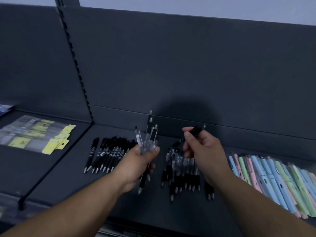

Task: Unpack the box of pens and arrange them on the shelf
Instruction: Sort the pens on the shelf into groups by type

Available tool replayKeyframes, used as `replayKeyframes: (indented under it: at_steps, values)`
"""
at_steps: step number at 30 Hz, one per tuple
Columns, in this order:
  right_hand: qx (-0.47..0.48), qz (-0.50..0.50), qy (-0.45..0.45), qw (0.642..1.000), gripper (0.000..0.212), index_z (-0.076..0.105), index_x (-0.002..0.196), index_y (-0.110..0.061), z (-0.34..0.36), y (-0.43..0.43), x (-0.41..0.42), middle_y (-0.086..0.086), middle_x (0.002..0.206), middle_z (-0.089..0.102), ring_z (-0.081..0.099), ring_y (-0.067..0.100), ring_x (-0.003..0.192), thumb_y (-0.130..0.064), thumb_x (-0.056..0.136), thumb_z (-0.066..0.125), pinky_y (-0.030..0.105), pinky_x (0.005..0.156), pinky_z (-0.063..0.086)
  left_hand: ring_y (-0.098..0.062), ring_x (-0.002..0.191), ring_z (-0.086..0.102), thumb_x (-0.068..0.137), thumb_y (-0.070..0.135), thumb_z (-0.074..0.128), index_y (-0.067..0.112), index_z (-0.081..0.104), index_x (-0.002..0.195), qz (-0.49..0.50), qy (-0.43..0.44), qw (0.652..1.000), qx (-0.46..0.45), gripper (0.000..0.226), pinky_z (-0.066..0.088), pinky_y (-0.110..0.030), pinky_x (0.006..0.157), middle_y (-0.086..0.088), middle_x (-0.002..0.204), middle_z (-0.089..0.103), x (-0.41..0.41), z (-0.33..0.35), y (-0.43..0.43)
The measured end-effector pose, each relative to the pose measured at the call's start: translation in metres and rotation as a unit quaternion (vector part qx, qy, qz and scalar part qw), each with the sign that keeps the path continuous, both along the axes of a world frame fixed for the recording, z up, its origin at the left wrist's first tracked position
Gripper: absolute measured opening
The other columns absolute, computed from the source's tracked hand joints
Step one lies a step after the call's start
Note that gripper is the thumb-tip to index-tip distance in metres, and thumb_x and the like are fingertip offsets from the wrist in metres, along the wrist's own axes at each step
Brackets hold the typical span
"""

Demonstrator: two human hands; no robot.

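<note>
Now, left hand point(136, 161) tight around a pen bundle point(148, 137), right hand point(203, 147) in a pinch on one black pen point(197, 129).

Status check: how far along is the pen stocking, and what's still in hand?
Done: a row of black pens, a looser middle group and pastel pens lie on the shelf. In hand: the left hand grips a bundle of pens; the right hand pinches a single black pen above the middle group. Left: the bundle needs laying out; how many remain unpacked cannot be told.
</note>
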State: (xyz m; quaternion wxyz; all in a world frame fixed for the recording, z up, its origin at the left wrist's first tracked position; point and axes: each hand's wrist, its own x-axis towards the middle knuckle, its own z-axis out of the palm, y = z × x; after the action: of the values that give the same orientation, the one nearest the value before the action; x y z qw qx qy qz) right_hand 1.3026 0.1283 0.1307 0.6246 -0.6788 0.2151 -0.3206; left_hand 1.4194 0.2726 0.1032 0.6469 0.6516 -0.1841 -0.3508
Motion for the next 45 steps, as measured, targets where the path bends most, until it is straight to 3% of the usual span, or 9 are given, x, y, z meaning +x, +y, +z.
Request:
replayKeyframes:
  at_steps: [8, 12, 18, 22, 28, 33, 37, 41, 45]
  values:
    - [-0.038, 0.051, 0.113, 0.992, 0.025, 0.067, 0.081, -0.015, -0.015, 0.028, 0.042, 0.006, 0.069, 0.069, 0.057, 0.009, 0.049, -0.037, 0.092, 0.059, 0.034, 0.056, 0.053, -0.008, 0.055, 0.05, 0.091, 0.029, 0.061, 0.014, 0.06, 0.101, 0.08, -0.025, 0.996, 0.012, 0.018, 0.046, -0.022, 0.051, 0.001, 0.073, 0.055, 0.012, 0.006, 0.054]
    - [-0.061, 0.106, 0.21, 0.97, 0.014, 0.059, 0.097, -0.019, -0.035, 0.042, 0.075, 0.009, 0.072, 0.068, 0.059, 0.012, 0.046, -0.032, 0.092, 0.06, 0.029, 0.048, 0.053, -0.013, 0.054, 0.05, 0.092, 0.039, 0.058, 0.013, 0.059, 0.096, 0.167, -0.008, 0.985, 0.052, 0.027, 0.044, -0.028, 0.056, -0.001, 0.065, 0.058, 0.026, 0.0, 0.092]
    - [-0.018, 0.101, 0.324, 0.94, 0.054, 0.036, 0.138, -0.009, -0.062, 0.06, 0.121, 0.007, 0.078, 0.061, 0.061, 0.015, 0.05, -0.026, 0.092, 0.06, 0.028, 0.045, 0.053, -0.016, 0.057, 0.053, 0.091, 0.041, 0.057, 0.011, 0.057, 0.092, 0.196, 0.016, 0.978, 0.065, 0.03, 0.045, -0.03, 0.057, -0.005, 0.071, 0.061, 0.039, -0.011, 0.132]
    - [-0.033, 0.076, 0.331, 0.94, 0.068, 0.032, 0.139, -0.01, -0.072, 0.063, 0.131, 0.007, 0.081, 0.063, 0.066, 0.02, 0.053, -0.02, 0.083, 0.07, 0.03, 0.047, 0.056, -0.01, 0.055, 0.054, 0.092, 0.033, 0.058, 0.011, 0.058, 0.103, 0.168, 0.049, 0.984, 0.033, 0.024, 0.046, -0.024, 0.05, -0.002, 0.076, 0.061, 0.041, -0.013, 0.139]
    - [-0.125, 0.078, 0.371, 0.917, 0.071, 0.045, 0.138, -0.007, -0.087, 0.062, 0.131, 0.014, 0.13, 0.054, 0.058, 0.03, 0.114, -0.022, 0.077, 0.077, 0.043, 0.095, 0.051, -0.009, 0.055, 0.057, 0.093, 0.032, 0.057, 0.014, 0.06, 0.095, 0.092, 0.066, 0.993, 0.019, 0.018, 0.047, -0.02, 0.05, 0.002, 0.071, 0.065, 0.046, -0.009, 0.134]
    - [-0.186, 0.003, 0.294, 0.937, 0.043, 0.068, 0.11, -0.02, -0.073, 0.064, 0.115, -0.002, 0.106, 0.068, 0.062, 0.011, 0.093, -0.048, 0.078, 0.072, 0.016, 0.073, 0.046, -0.008, 0.054, 0.056, 0.093, 0.029, 0.057, 0.014, 0.062, 0.097, 0.036, 0.08, 0.996, 0.0, 0.017, 0.046, -0.019, 0.048, 0.001, 0.071, 0.065, 0.044, -0.004, 0.118]
    - [0.023, 0.103, 0.19, 0.976, 0.05, 0.072, 0.082, -0.033, -0.034, 0.072, 0.096, -0.024, 0.078, 0.071, 0.064, -0.008, 0.072, -0.076, 0.06, 0.063, 0.011, 0.06, 0.042, -0.01, 0.056, 0.055, 0.094, 0.027, 0.057, 0.013, 0.062, 0.099, -0.018, 0.038, 0.999, 0.026, 0.016, 0.044, -0.022, 0.049, 0.001, 0.074, 0.064, 0.038, -0.005, 0.099]
    - [0.113, 0.163, 0.148, 0.969, 0.041, 0.074, 0.095, -0.02, -0.019, 0.06, 0.082, -0.012, 0.08, 0.074, 0.067, 0.005, 0.079, -0.052, 0.07, 0.072, 0.023, 0.074, 0.047, -0.011, 0.057, 0.053, 0.096, 0.024, 0.055, 0.014, 0.06, 0.095, -0.13, -0.023, 0.99, 0.057, 0.012, 0.04, -0.022, 0.049, -0.002, 0.079, 0.061, 0.026, -0.004, 0.078]
    - [0.161, 0.115, 0.115, 0.973, 0.018, 0.073, 0.075, -0.02, -0.016, 0.037, 0.064, -0.001, 0.076, 0.071, 0.064, 0.017, 0.078, -0.038, 0.079, 0.074, 0.035, 0.08, 0.05, -0.012, 0.057, 0.053, 0.096, 0.025, 0.054, 0.014, 0.06, 0.096, -0.162, -0.039, 0.984, 0.065, 0.012, 0.04, -0.023, 0.05, -0.001, 0.077, 0.061, 0.018, -0.002, 0.058]
